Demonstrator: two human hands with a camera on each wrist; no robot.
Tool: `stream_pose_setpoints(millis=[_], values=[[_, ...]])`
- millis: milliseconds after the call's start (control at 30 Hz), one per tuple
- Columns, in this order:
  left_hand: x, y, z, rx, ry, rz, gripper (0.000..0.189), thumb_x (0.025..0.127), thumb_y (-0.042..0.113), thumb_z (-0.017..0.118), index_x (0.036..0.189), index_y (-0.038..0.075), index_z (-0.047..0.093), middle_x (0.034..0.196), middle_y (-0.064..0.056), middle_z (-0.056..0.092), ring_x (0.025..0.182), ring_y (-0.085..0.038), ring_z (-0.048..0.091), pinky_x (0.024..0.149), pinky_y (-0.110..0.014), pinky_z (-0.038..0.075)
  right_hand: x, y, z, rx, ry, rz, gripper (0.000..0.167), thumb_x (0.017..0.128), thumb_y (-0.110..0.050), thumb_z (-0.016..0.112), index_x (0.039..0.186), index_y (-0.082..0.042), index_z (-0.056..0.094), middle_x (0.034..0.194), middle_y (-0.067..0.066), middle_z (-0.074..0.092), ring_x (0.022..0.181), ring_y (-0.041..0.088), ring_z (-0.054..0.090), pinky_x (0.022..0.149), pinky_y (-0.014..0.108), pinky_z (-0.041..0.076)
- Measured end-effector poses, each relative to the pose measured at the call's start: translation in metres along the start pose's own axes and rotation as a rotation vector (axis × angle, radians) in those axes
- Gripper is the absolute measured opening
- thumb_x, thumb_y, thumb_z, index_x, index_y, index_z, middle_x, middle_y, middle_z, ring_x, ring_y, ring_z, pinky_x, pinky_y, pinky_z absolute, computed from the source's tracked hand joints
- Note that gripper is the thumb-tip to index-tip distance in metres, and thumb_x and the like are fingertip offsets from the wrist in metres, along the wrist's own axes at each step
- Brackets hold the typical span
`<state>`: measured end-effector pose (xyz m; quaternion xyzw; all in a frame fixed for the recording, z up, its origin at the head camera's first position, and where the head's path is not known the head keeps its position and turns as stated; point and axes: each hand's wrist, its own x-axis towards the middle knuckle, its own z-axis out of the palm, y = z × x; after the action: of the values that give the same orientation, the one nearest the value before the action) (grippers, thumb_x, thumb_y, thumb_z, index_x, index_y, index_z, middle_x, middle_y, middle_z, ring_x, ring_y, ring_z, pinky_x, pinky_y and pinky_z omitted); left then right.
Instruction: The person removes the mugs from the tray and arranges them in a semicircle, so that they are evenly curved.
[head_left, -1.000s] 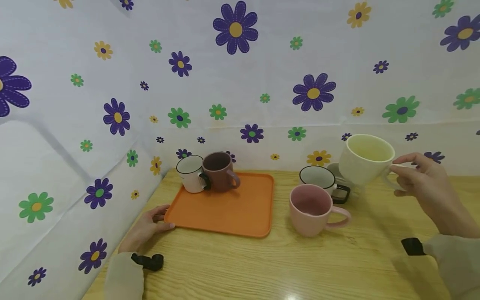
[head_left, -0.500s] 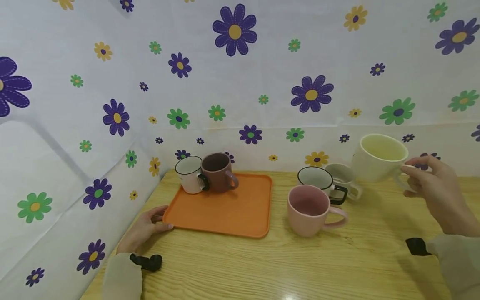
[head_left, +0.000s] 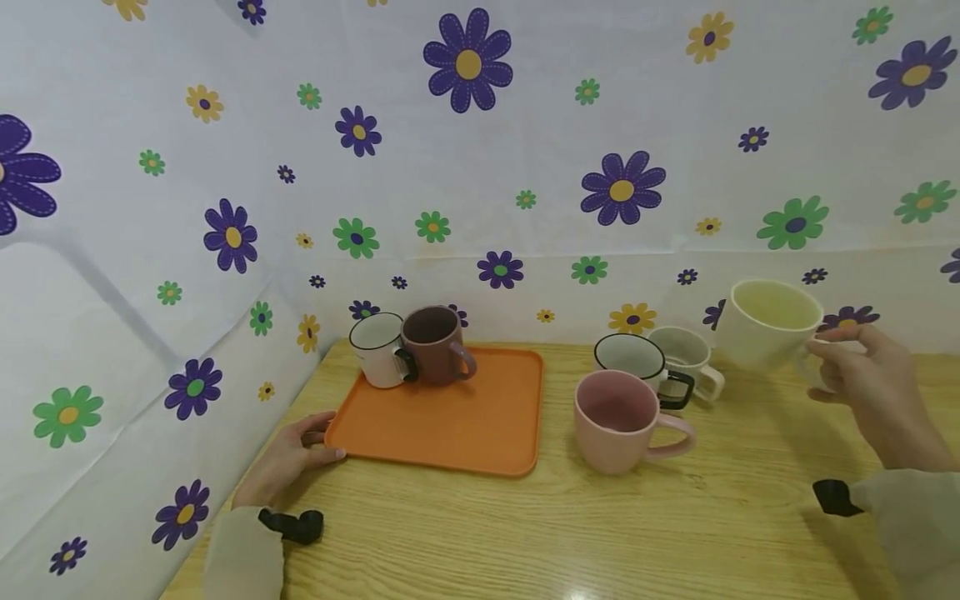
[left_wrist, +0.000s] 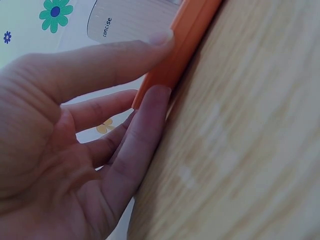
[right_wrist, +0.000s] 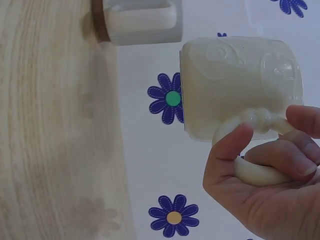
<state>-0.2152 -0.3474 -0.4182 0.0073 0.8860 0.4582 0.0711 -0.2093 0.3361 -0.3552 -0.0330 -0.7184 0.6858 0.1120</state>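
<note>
My right hand (head_left: 870,375) grips the handle of a pale yellow mug (right_wrist: 235,85), its fingers curled through the loop. The mug is upright above the back right of the table, with raised shapes on its side in the right wrist view. At the left, my left hand (head_left: 288,457) holds the front left corner of an orange tray (head_left: 442,425), with fingertips on its rim and side (left_wrist: 167,70). A white mug with a dark rim (head_left: 378,354) and a brown mug (head_left: 435,346) stand side by side at the tray's back left.
Right of the tray stand a pink mug (head_left: 617,425), a white black-rimmed mug (head_left: 628,357) behind it, and a pale grey mug (head_left: 681,350). The wooden table (head_left: 480,533) meets flower-printed sheets (head_left: 420,167) behind and at the left.
My right hand has carried the pale yellow mug to the right, away from the grey mug, and then slightly lower. My left hand stays at the tray corner.
</note>
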Motion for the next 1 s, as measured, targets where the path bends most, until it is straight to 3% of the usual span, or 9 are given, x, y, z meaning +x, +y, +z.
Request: stream_pose_setpoints(millis=[167,333,467,567,700,833,1000], values=[[0.0,-0.002,0.0,-0.013,0.01,-0.028,0.079,0.089,0.018,0.079,0.151,-0.008,0.038,0.139,-0.028,0.054,0.121,-0.037,0.056,0.102,-0.046,0.044,0.002,0.007,0.0,-0.052,-0.004,0.028,0.011,0.102,-0.015,0.062,0.108,-0.013,0.053,0.077,0.0,0.043,0.06,0.013,0.041,0.058,0.025,0.056],[0.0,-0.002,0.001,-0.025,0.01,-0.043,0.079,0.089,0.017,0.079,0.151,-0.008,0.038,0.138,-0.027,0.055,0.122,-0.037,0.056,0.104,-0.049,0.043,0.006,0.014,-0.003,-0.103,-0.031,0.064,0.003,0.104,-0.015,0.059,0.103,-0.016,0.056,0.072,0.0,0.042,0.06,0.014,0.042,0.059,0.026,0.056],[0.0,-0.002,0.001,-0.022,0.011,-0.042,0.078,0.089,0.017,0.079,0.151,-0.008,0.038,0.138,-0.027,0.056,0.121,-0.037,0.057,0.102,-0.044,0.045,0.01,0.019,-0.006,-0.156,-0.056,0.085,0.005,0.105,-0.016,0.056,0.101,-0.017,0.058,0.07,0.001,0.042,0.063,0.014,0.042,0.06,0.028,0.056],[0.0,-0.003,0.001,-0.014,0.008,-0.011,0.077,0.09,0.016,0.079,0.15,-0.01,0.038,0.137,-0.029,0.055,0.121,-0.038,0.058,0.095,-0.033,0.048,0.012,0.022,-0.008,-0.163,-0.087,0.112,0.008,0.105,-0.017,0.055,0.1,-0.019,0.059,0.069,0.001,0.042,0.063,0.014,0.042,0.062,0.028,0.056],[0.0,-0.004,0.001,-0.009,-0.002,0.047,0.075,0.091,0.012,0.077,0.149,-0.014,0.037,0.137,-0.031,0.054,0.119,-0.039,0.059,0.086,-0.021,0.048,0.013,0.024,-0.01,-0.235,-0.132,0.142,0.022,0.107,-0.018,0.052,0.088,-0.018,0.063,0.065,-0.001,0.04,0.062,0.015,0.043,0.065,0.029,0.056],[0.002,-0.005,0.001,0.001,-0.002,0.065,0.074,0.092,0.011,0.076,0.149,-0.014,0.036,0.137,-0.032,0.053,0.118,-0.04,0.059,0.084,-0.019,0.048,0.015,0.025,-0.01,-0.298,-0.169,0.158,0.03,0.107,-0.019,0.049,0.08,-0.013,0.06,0.061,-0.002,0.037,0.059,0.017,0.042,0.067,0.03,0.057],[0.003,-0.006,0.0,0.01,0.002,0.063,0.074,0.092,0.012,0.076,0.149,-0.014,0.037,0.137,-0.032,0.053,0.118,-0.039,0.06,0.085,-0.02,0.048,0.017,0.028,-0.016,-0.224,-0.25,0.186,0.029,0.108,-0.015,0.048,0.081,-0.011,0.058,0.063,-0.001,0.037,0.059,0.018,0.041,0.067,0.033,0.057]])
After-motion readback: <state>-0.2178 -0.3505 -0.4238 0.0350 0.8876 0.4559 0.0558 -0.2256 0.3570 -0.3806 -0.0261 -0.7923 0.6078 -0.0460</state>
